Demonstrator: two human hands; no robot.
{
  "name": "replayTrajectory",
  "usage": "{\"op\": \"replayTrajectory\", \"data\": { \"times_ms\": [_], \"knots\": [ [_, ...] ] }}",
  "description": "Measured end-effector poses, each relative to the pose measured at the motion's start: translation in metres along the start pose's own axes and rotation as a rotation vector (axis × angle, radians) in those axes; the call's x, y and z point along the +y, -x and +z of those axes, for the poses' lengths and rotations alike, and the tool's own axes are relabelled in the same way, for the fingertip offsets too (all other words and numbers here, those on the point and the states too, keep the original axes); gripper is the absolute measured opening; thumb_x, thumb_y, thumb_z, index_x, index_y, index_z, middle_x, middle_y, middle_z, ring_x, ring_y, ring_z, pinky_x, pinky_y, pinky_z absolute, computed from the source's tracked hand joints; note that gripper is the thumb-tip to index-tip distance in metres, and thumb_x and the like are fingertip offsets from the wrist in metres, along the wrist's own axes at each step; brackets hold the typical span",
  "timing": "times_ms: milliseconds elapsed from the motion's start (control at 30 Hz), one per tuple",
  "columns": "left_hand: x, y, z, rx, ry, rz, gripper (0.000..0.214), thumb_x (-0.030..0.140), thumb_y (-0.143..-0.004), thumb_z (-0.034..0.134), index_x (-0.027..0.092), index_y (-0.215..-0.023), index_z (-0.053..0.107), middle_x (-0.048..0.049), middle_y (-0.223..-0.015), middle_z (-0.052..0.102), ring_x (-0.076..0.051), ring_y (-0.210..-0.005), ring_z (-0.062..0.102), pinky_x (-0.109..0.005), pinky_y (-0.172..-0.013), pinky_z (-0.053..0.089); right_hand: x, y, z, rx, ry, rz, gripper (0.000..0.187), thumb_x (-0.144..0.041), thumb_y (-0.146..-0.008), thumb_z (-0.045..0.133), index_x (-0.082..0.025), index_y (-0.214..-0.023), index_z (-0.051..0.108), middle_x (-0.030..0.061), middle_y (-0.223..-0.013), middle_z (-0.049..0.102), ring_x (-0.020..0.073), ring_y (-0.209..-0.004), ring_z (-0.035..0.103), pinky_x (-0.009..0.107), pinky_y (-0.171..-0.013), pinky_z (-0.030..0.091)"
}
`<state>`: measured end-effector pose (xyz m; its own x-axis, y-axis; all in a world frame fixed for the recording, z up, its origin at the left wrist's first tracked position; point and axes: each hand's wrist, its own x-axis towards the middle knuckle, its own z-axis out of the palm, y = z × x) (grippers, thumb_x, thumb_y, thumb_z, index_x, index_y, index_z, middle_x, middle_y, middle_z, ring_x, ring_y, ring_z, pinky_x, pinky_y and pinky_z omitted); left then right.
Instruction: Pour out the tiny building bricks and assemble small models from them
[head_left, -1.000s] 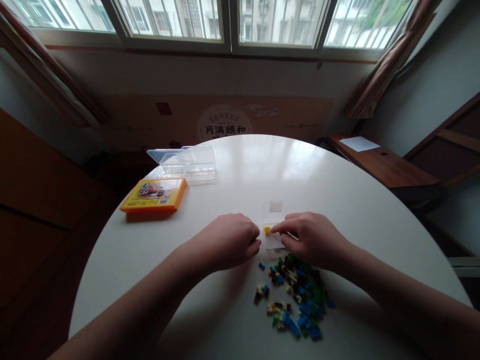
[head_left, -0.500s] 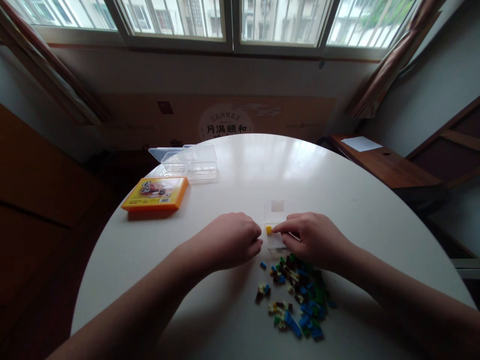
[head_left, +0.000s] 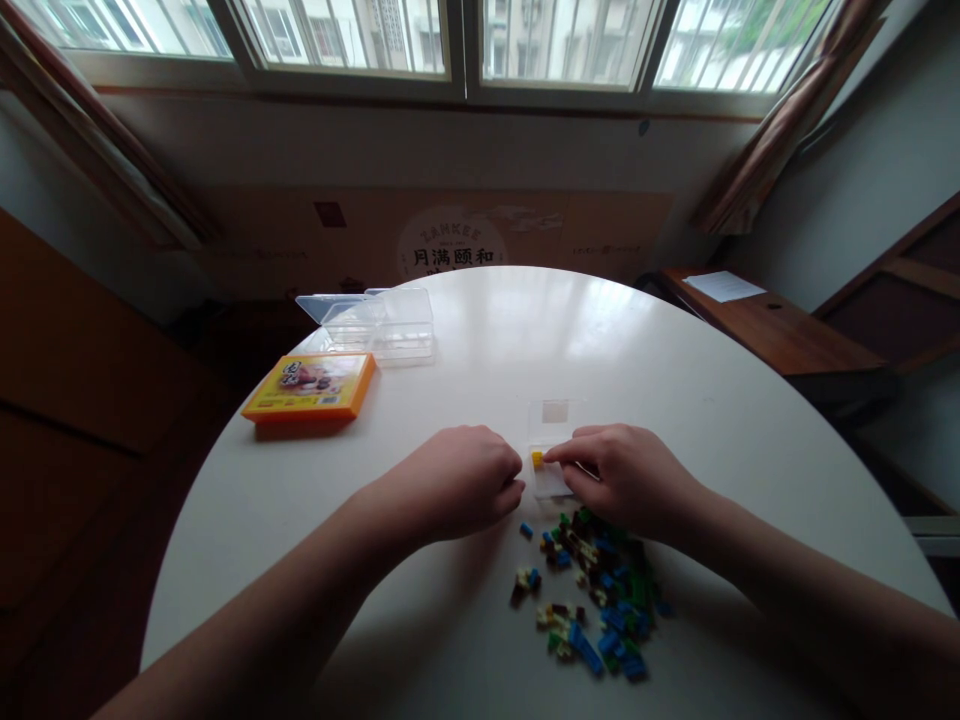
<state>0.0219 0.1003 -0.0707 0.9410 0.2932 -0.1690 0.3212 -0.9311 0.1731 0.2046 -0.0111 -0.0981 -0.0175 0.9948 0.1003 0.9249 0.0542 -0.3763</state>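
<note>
My right hand (head_left: pixel 626 475) reaches over a small clear plastic box (head_left: pixel 551 484) with its lid folded back. Its index finger is stretched out, the tip touching yellow toy bricks (head_left: pixel 537 459) at the box's left inner side, and the thumb lies apart below. Just left of the box, my left hand (head_left: pixel 469 480) is closed, fingers curled in; whatever they hold, if anything, is hidden. Close to both hands lies a loose pile of small building bricks (head_left: pixel 611 615) in blue, green, brown, cream and yellow. A single blue brick (head_left: pixel 526 530) lies at its upper left.
On the left of the round white table (head_left: pixel 247 540) lies an orange-and-yellow box (head_left: pixel 319 388) with a printed lid. Behind it stands an open clear compartment case (head_left: pixel 390 335). A brown wooden desk (head_left: pixel 810 330) with paper (head_left: pixel 724 287) on it stands to the right.
</note>
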Motion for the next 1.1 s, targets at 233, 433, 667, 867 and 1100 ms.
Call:
{"op": "replayTrajectory", "data": {
  "times_ms": [233, 433, 667, 867, 1100],
  "knots": [
    [0.000, 0.000, 0.000, -0.009, 0.004, 0.003, 0.027, 0.029, -0.088, 0.051, 0.018, -0.065, 0.060, -0.0033, -0.068, 0.065, -0.018, -0.062, 0.055, -0.030, -0.057, 0.035, 0.000, 0.001, 0.000, -0.009, -0.007, 0.005, 0.027, -0.024, -0.085, 0.055, -0.033, -0.099, 0.076, -0.0033, -0.089, 0.074, 0.0159, -0.077, 0.066, 0.027, -0.066, 0.042],
    [0.000, 0.000, -0.001, -0.011, -0.002, 0.001, 0.026, 0.029, -0.088, 0.052, 0.018, -0.065, 0.062, -0.0035, -0.068, 0.065, -0.018, -0.063, 0.056, -0.030, -0.057, 0.036, 0.003, 0.001, 0.000, 0.026, -0.024, -0.013, 0.027, -0.023, -0.086, 0.055, -0.031, -0.101, 0.076, -0.0021, -0.091, 0.074, 0.0150, -0.077, 0.065, 0.027, -0.068, 0.043],
    [0.001, 0.004, -0.008, -0.046, 0.030, 0.036, 0.025, 0.031, -0.087, 0.054, 0.019, -0.067, 0.064, -0.0025, -0.066, 0.064, -0.015, -0.058, 0.053, -0.028, -0.056, 0.037, 0.004, 0.012, -0.015, -0.016, -0.097, -0.248, 0.029, -0.018, -0.085, 0.055, -0.028, -0.104, 0.074, -0.0016, -0.082, 0.069, 0.0102, -0.066, 0.057, 0.024, -0.061, 0.038],
    [0.009, 0.007, -0.010, -0.121, 0.037, 0.083, 0.024, 0.032, -0.083, 0.059, 0.019, -0.064, 0.065, -0.0020, -0.063, 0.064, -0.015, -0.054, 0.051, -0.028, -0.052, 0.034, -0.004, 0.026, -0.026, -0.335, -0.095, -0.492, 0.030, -0.017, -0.082, 0.057, -0.029, -0.106, 0.070, -0.0011, -0.083, 0.067, 0.0121, -0.069, 0.055, 0.026, -0.062, 0.034],
    [0.013, 0.002, -0.003, -0.107, 0.019, 0.076, 0.031, 0.042, -0.086, 0.061, 0.020, -0.066, 0.069, -0.0027, -0.061, 0.064, -0.015, -0.052, 0.051, -0.028, -0.050, 0.032, -0.011, 0.029, -0.032, -0.403, -0.094, -0.549, 0.013, -0.014, -0.077, 0.056, -0.023, -0.080, 0.064, -0.0016, -0.078, 0.063, 0.0119, -0.069, 0.052, 0.026, -0.060, 0.032]
  ]
}}
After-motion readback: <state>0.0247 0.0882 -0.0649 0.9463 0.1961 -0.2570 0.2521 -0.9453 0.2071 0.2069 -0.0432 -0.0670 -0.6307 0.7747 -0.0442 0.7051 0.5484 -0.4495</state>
